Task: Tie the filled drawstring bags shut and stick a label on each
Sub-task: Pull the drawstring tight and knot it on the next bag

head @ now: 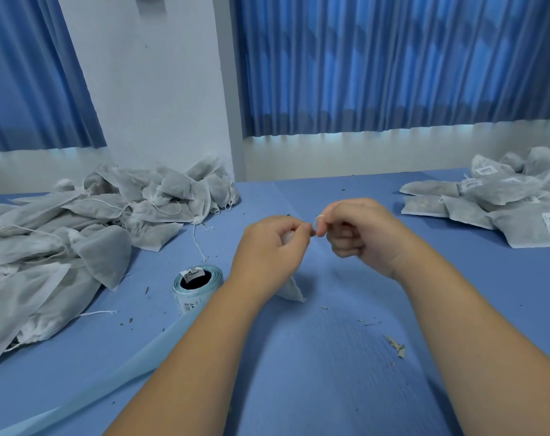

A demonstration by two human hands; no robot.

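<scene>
Drawstring bag (292, 291): centre of frame, gripped in left hand (269, 247). Right hand (358, 234) pinched its neck, fingers curled. Label roll (194, 283) lay just left. Unlabelled bags (78, 234) were heaped at left, labelled bags (503, 202) at upper right.

White bag (291, 291) is held up at centre, only its lower corner seen. Unlabelled bags (78, 234) are heaped left, labelled bags (503, 202) right. Label roll (195, 286) is set beside the left heap.
</scene>
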